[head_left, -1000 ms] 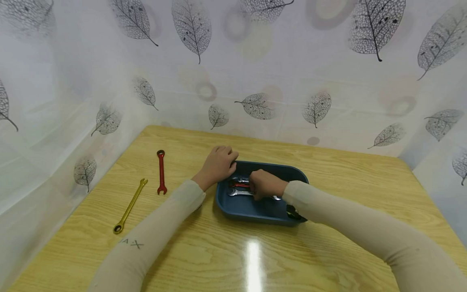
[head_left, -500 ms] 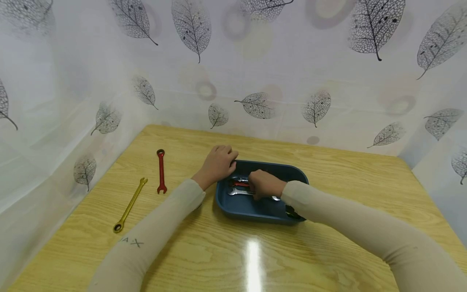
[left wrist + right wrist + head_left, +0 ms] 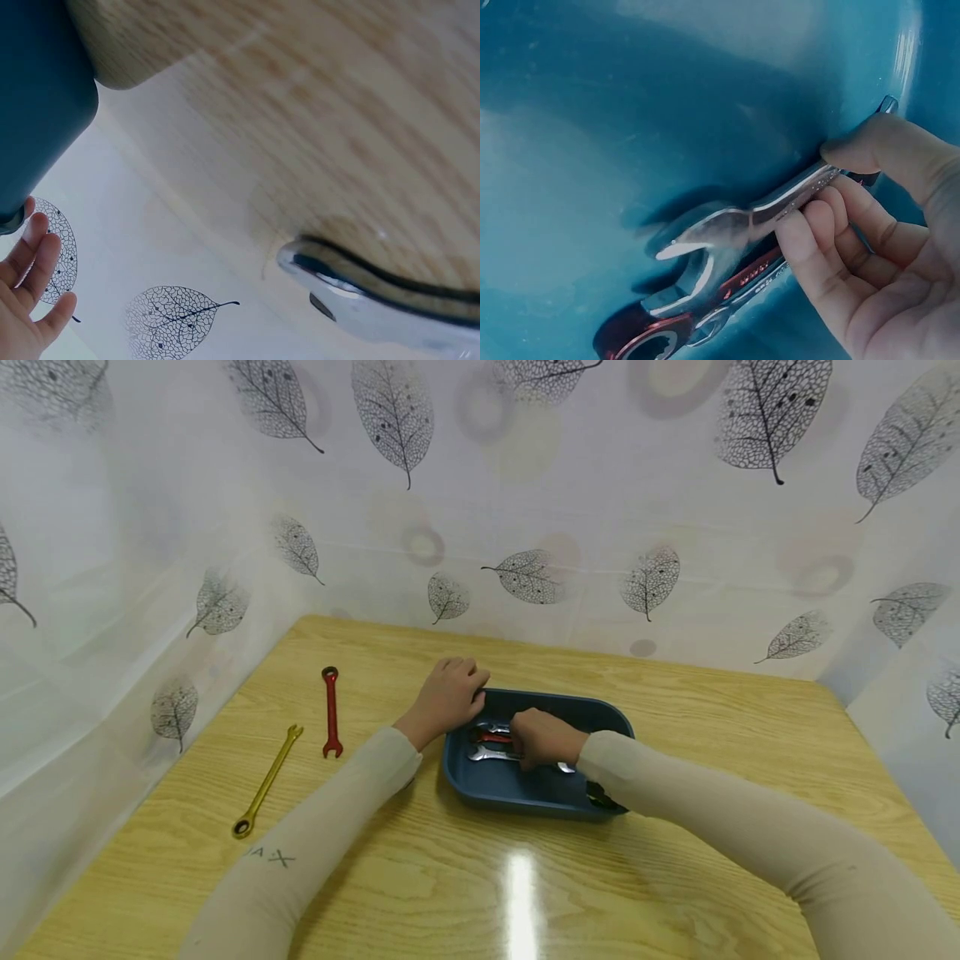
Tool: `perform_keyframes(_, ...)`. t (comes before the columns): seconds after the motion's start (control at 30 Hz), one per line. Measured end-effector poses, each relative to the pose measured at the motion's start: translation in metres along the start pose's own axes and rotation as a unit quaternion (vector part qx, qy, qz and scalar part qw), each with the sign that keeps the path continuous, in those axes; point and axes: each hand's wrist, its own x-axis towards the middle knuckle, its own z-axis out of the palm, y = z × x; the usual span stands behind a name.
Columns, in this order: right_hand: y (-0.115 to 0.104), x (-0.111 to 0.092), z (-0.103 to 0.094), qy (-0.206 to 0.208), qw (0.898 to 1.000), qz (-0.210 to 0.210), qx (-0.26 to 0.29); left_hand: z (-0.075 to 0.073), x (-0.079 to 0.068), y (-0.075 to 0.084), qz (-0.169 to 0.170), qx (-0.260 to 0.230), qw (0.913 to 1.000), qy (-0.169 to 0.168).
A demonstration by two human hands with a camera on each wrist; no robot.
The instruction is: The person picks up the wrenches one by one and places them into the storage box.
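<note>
Inside the dark blue tray (image 3: 540, 808), my right hand (image 3: 546, 739) pinches a silver wrench (image 3: 791, 199) between thumb and curled fingers. Its open jaw end shows beyond the fingertips in the right wrist view. A red wrench (image 3: 495, 737) lies right alongside, with another silver wrench (image 3: 497, 726) behind it; my hand hides their middles. My left hand (image 3: 446, 696) holds the tray's far left corner, fingers at the rim in the left wrist view.
To the left on the wooden table (image 3: 420, 877) lie another red wrench (image 3: 332, 714) and a yellow wrench (image 3: 266, 785). A dark item (image 3: 600, 795) sits in the tray's near right corner. A shiny metal tool (image 3: 375, 300) lies under my left wrist. Leaf-patterned cloth (image 3: 570, 502) surrounds the table.
</note>
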Motion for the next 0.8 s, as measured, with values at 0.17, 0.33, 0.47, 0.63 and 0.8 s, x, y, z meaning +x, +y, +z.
perform_keyframes(0.17, 0.0006, 0.0002, -0.0003, -0.003, 1.000, 0.001, -0.007, 0.0004, -0.0001, -0.0003, -0.001, -0.001, 1.0000, 0.000)
perform_keyframes(0.33, -0.0003, -0.0005, -0.0019, -0.010, 1.000, 0.004, 0.001, 0.0003, 0.0001, -0.0002, -0.003, -0.001, 1.0000, -0.003)
perform_keyframes(0.47, -0.0005, -0.0009, -0.0029, -0.015, 1.000, 0.008, 0.003, -0.0002, 0.0003, 0.0000, -0.003, 0.001, 1.0000, -0.003)
perform_keyframes(0.63, 0.0011, -0.0010, -0.0034, -0.018, 1.000, 0.008, -0.002, -0.0010, 0.0001, 0.0006, -0.004, 0.003, 1.0000, -0.003)
perform_keyframes(0.8, 0.0018, -0.0020, -0.0081, -0.019, 1.000, 0.006, -0.003, -0.0008, 0.0001, 0.0003, -0.004, 0.000, 1.0000, 0.000)
